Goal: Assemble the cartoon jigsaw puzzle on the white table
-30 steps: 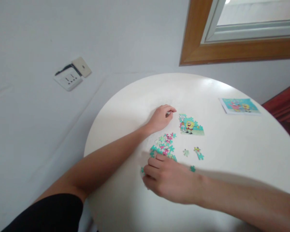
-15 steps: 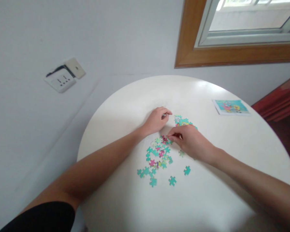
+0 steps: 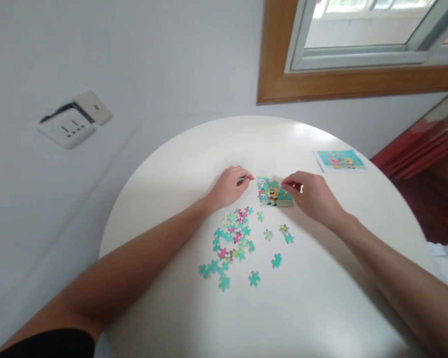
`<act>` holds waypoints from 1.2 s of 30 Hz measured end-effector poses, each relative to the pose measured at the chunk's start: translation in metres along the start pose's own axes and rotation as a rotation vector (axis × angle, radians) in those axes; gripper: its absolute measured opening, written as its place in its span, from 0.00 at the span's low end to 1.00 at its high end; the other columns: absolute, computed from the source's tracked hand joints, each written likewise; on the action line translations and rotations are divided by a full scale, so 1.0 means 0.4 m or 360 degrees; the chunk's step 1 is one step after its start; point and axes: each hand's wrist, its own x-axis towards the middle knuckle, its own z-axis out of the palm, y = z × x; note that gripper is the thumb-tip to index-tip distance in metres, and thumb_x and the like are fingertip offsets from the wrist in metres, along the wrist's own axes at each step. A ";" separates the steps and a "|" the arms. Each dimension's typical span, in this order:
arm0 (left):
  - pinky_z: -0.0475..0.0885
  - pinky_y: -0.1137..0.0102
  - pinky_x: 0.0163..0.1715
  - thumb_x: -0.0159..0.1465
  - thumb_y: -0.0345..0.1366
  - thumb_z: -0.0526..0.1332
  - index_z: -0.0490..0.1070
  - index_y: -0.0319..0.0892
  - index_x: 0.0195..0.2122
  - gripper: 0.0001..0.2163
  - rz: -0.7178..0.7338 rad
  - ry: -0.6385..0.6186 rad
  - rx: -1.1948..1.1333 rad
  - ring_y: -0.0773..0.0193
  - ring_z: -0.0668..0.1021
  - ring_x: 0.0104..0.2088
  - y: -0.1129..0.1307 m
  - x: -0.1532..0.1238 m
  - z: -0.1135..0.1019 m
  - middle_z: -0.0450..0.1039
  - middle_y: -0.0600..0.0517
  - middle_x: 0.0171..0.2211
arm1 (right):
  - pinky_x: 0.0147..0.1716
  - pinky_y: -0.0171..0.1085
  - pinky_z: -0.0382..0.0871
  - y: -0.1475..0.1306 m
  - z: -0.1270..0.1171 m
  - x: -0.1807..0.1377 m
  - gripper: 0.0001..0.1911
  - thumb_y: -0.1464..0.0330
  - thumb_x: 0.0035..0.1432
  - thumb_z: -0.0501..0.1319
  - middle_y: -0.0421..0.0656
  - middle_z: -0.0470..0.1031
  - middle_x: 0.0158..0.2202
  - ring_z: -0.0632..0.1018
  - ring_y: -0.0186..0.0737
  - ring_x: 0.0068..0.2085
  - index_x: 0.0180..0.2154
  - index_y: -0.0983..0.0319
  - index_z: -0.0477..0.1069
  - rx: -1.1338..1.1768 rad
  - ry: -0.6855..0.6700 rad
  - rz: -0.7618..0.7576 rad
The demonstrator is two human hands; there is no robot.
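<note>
On a round white table (image 3: 321,298) lies a partly joined cartoon puzzle section (image 3: 272,192). My left hand (image 3: 228,186) rests curled just left of it, fingers pinched on a small pale piece. My right hand (image 3: 313,196) hovers at the section's right edge, fingers pinched on a puzzle piece. A pile of loose teal and pink pieces (image 3: 233,236) lies below the hands, with a few strays such as a teal piece (image 3: 277,260) toward me.
A picture card (image 3: 339,160) of the same cartoon lies at the table's far right. A wall socket (image 3: 67,128) sits on the white wall at left. A wood-framed window (image 3: 358,49) is above. Red fabric (image 3: 421,144) hangs right.
My right hand rose from the near side of the pile, passed over it, and now sits at the joined section's right edge. The camera shifted a little; my left hand stayed put.
</note>
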 end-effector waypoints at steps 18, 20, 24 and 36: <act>0.70 0.61 0.52 0.64 0.28 0.58 0.77 0.43 0.37 0.09 0.0079 -0.0003 0.0016 0.61 0.78 0.43 -0.014 0.002 0.002 0.80 0.51 0.39 | 0.29 0.36 0.57 -0.069 -0.036 -0.077 0.05 0.75 0.55 0.65 0.43 0.77 0.31 0.74 0.38 0.31 0.28 0.61 0.74 -0.0307 -0.0941 -0.0334; 0.69 0.61 0.52 0.64 0.27 0.58 0.77 0.44 0.37 0.09 0.0089 0.0001 0.0005 0.61 0.78 0.43 -0.014 0.002 0.003 0.80 0.51 0.39 | 0.28 0.36 0.55 -0.073 -0.029 -0.082 0.05 0.76 0.55 0.65 0.44 0.76 0.31 0.73 0.37 0.30 0.28 0.62 0.73 -0.0379 -0.0930 -0.0315; 0.69 0.61 0.51 0.64 0.27 0.58 0.77 0.43 0.37 0.09 0.0091 0.0010 0.0000 0.61 0.78 0.43 -0.012 0.001 0.002 0.80 0.51 0.39 | 0.28 0.36 0.55 -0.086 -0.031 -0.089 0.05 0.77 0.53 0.64 0.44 0.75 0.32 0.72 0.36 0.29 0.30 0.62 0.72 -0.0379 -0.0930 -0.0300; 0.70 0.63 0.49 0.65 0.36 0.65 0.78 0.46 0.43 0.07 0.0416 -0.0258 -0.0070 0.61 0.79 0.43 0.012 -0.004 -0.007 0.80 0.50 0.40 | 0.28 0.36 0.65 0.035 -0.015 0.003 0.05 0.72 0.53 0.61 0.41 0.77 0.26 0.75 0.36 0.27 0.31 0.61 0.75 0.0559 -0.0491 0.0087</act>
